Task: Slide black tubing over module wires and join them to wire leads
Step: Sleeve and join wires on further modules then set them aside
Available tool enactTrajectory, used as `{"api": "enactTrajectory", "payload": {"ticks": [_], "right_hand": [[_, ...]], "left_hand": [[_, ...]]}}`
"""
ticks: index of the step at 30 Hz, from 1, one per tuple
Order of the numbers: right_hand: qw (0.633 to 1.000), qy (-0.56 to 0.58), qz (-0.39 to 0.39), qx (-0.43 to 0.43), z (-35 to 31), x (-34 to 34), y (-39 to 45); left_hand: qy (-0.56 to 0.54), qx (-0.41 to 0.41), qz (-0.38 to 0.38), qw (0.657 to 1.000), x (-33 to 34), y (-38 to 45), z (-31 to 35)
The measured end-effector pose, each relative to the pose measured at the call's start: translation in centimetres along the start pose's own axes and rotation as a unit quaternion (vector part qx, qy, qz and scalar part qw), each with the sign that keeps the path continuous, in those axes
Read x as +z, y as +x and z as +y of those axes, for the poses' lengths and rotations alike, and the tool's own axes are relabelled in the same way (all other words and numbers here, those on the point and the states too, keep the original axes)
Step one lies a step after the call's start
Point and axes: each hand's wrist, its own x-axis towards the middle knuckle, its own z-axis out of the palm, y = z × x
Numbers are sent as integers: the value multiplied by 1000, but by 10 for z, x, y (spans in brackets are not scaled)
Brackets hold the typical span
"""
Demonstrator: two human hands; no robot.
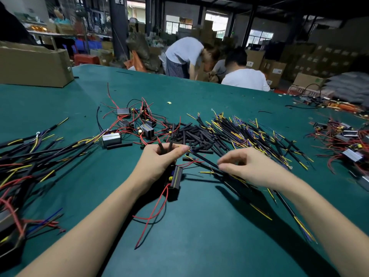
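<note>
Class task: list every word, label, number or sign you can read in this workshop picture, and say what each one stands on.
None can be read.
Labels on the stacked cartons: too blurred and small.
White sign on the pillar: unreadable.
Modules and tubing: no print visible.

Two hands (159, 158), two held tubing pieces (160, 147), one held module (175, 177), two people (185, 56) beyond.

Matt green mat (199, 226); matt black tubes (197, 136) beyond the grip; module (176, 176) under it, dull ribbed metal; glossy plastic-coated red wires (157, 206).
</note>
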Motion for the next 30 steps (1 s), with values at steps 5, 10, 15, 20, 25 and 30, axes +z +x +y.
{"api": "enactTrajectory", "payload": {"ticks": [5, 10, 15, 20, 25, 30], "right_hand": [[985, 101, 116, -72, -38, 37, 18], [975, 138, 147, -92, -41, 47, 22], [967, 51, 214, -126, -35, 54, 22], [936, -66, 266, -219, -32, 53, 21], [961, -20, 224, -160, -32, 58, 22], [962, 134, 208, -115, -32, 57, 21]], "left_hand": [[-15, -6, -38, 999, 0, -4, 0], [-46, -28, -36, 998, -2, -3, 1], [-3, -18, -43, 999, -1, -2, 1], [31, 8, -40, 999, 0, -2, -1], [72, 42, -53, 995, -1, -3, 0], [110, 56, -52, 991, 1, -5, 0]]}}
